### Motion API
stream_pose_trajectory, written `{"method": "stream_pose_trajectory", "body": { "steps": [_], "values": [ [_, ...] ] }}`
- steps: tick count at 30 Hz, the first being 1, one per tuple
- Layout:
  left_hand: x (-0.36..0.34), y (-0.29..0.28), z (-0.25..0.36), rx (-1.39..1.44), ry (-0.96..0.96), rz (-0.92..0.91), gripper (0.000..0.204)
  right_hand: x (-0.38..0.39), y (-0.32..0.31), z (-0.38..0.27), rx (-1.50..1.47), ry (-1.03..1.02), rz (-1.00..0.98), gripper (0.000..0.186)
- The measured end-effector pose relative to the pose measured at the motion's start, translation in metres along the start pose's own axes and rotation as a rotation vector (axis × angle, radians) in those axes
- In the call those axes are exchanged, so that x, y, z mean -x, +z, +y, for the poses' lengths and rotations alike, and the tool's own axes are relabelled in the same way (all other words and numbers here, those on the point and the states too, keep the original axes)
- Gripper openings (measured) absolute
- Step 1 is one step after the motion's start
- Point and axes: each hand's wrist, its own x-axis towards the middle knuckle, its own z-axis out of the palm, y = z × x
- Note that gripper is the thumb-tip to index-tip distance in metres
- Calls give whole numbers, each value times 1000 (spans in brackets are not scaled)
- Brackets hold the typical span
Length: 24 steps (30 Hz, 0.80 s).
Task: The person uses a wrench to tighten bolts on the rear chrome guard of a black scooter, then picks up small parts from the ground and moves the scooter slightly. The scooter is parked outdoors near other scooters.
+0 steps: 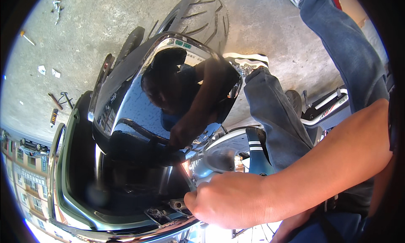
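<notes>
Right forearm came in from the right edge, angled down-left across the lower frame, elbow bent, wrist nearly straight. Right hand [230, 201] was back-side up, fingers curled inward, knuckles leading left; the fingertips were hidden, so couldn't tell how far closed it was or whether it had hold of anything. Its leading edge sat right by a metal bracket [158, 216] at the lower rim of a dark open compartment [126, 188]; contact unclear. Part of another forearm [295, 224] showed underneath, low right, owner unclear; left hand wasn't in view, state can't be told. A glossy black panel [135, 99] stood tilted above the compartment, up-left of the right hand, reflecting a person and an arm. Treaded tire [206, 21] behind the panel, top center. Legs in dark trousers [274, 112] stood to the right.
</notes>
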Motion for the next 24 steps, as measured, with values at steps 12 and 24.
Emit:
{"method": "stream_pose_trajectory", "body": {
  "steps": [12,24],
  "values": [
    [-17,10,-6,-44,-234,-412,34,-35,-49,-34,-25,60,-418,17],
    [-2,-7,13,-60,30,-97,38,12,-22,-15,141,-20,-188,22]
  ]
}}
